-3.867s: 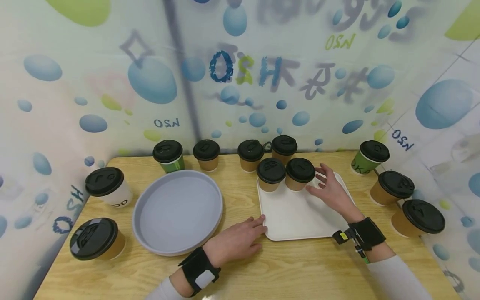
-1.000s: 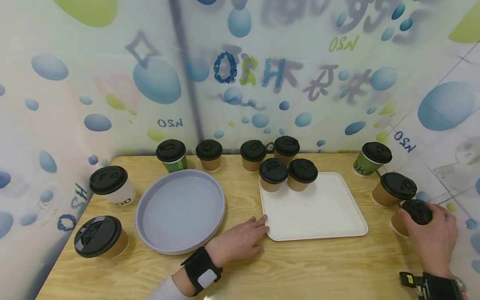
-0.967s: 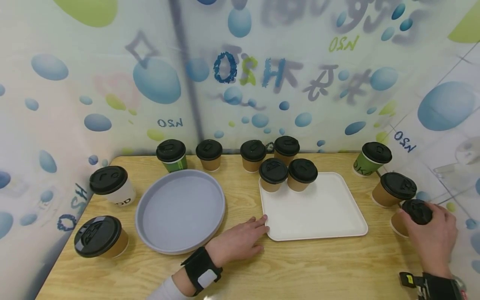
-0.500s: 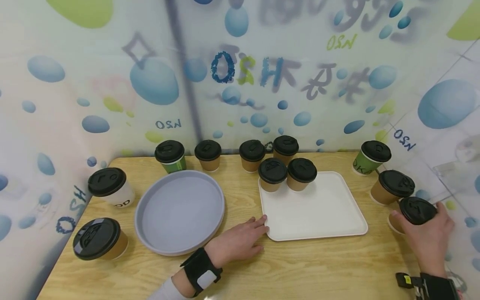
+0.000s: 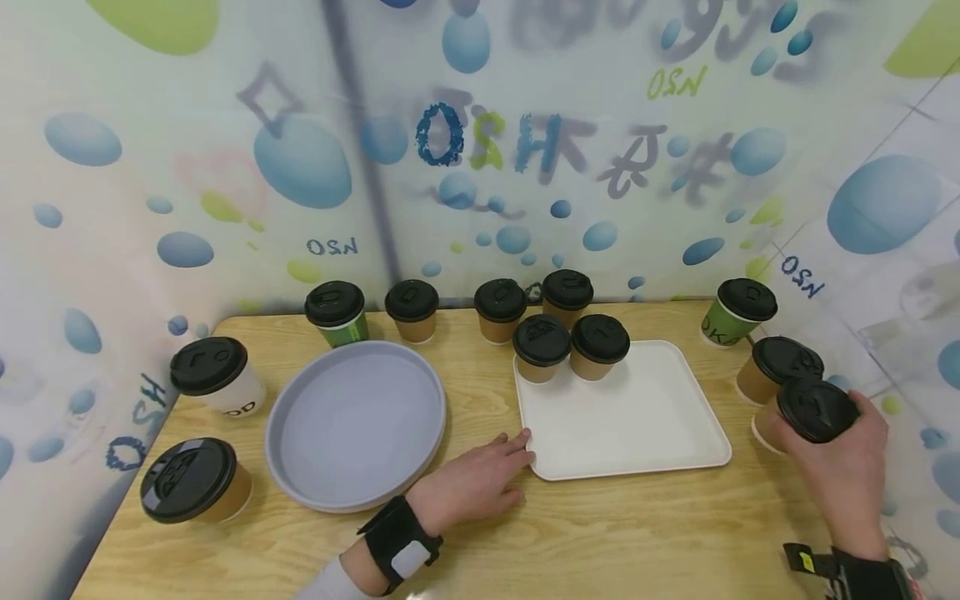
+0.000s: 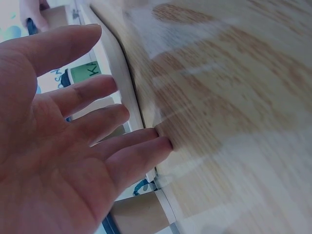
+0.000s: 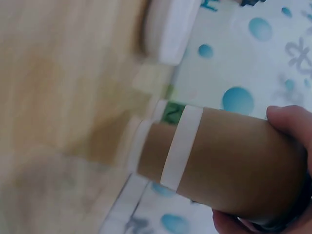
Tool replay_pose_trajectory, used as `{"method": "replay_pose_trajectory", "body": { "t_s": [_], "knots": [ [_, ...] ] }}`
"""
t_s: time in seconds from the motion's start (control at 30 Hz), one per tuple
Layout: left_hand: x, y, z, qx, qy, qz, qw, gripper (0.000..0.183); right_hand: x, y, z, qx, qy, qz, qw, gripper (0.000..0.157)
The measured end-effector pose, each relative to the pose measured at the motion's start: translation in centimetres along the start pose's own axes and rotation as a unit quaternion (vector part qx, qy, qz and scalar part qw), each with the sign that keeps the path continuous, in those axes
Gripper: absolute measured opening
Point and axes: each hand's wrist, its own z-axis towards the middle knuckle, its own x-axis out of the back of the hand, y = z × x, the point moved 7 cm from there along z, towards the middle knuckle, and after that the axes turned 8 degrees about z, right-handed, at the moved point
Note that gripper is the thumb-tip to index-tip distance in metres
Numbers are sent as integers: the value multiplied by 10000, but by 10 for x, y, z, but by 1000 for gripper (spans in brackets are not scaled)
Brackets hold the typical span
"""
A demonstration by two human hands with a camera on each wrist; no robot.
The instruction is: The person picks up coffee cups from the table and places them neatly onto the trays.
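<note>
At the table's right side my right hand [image 5: 847, 467] grips a brown paper coffee cup [image 5: 817, 410] with a black lid, thumb and fingers around its upper part. In the right wrist view this brown cup [image 7: 234, 161] lies across the picture, its white base band clear of the wood. Another brown cup [image 5: 759, 379] stands just behind it, overlapped by the held lid. My left hand [image 5: 480, 479] rests with extended fingers against the near left corner of the white tray [image 5: 630, 433]. Two brown cups, one a lidded cup [image 5: 596, 354], stand at the tray's far left corner.
A round grey-blue tray [image 5: 356, 425] lies left of the white one. Along the back edge stand a green cup [image 5: 345, 329] and several brown ones. A white cup [image 5: 236, 396] and a brown cup [image 5: 225, 492] are far left; another green cup [image 5: 723, 325] is back right.
My right hand left the tray area earlier, took hold of the nearest right-hand brown cup and has now shifted it slightly left and up in view. The left hand stays at the tray edge.
</note>
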Motion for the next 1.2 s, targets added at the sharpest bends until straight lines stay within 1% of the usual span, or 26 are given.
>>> {"method": "replay_pose_trajectory", "body": {
  "t_s": [0.1, 0.2, 0.4, 0.6, 0.8, 0.9, 1.03, 1.2],
  "knots": [
    [0, 0, 0, 15, -3, -2, 10000, 48, -9, -15, -1, 296, -174, 146, 9993, 105],
    [-1, 0, -1, 14, -1, -1, 10000, 48, -21, -28, 0, 534, -443, 250, 9973, 106],
    [-2, 0, 0, 9, -6, -50, 10000, 48, -42, -45, 2, 871, -804, 322, 9924, 104],
    [0, 0, 0, 3, 9, -80, 10000, 48, -60, -62, 4, 1345, -1179, 478, 9827, 102],
    [0, -1, -1, 18, -22, -150, 9999, 48, -83, -78, 10, 1808, -1485, 411, 9714, 103],
    [0, -1, -1, 17, -22, -174, 9998, 48, -96, -83, 14, 1913, -1680, 458, 9660, 104],
    [0, -2, -1, 10, -18, -188, 9998, 48, -112, -86, 22, 1941, -1946, 532, 9600, 103],
    [-1, -2, -1, 10, -17, -182, 9998, 49, -129, -88, 31, 1995, -2193, 469, 9539, 103]
  ]
}}
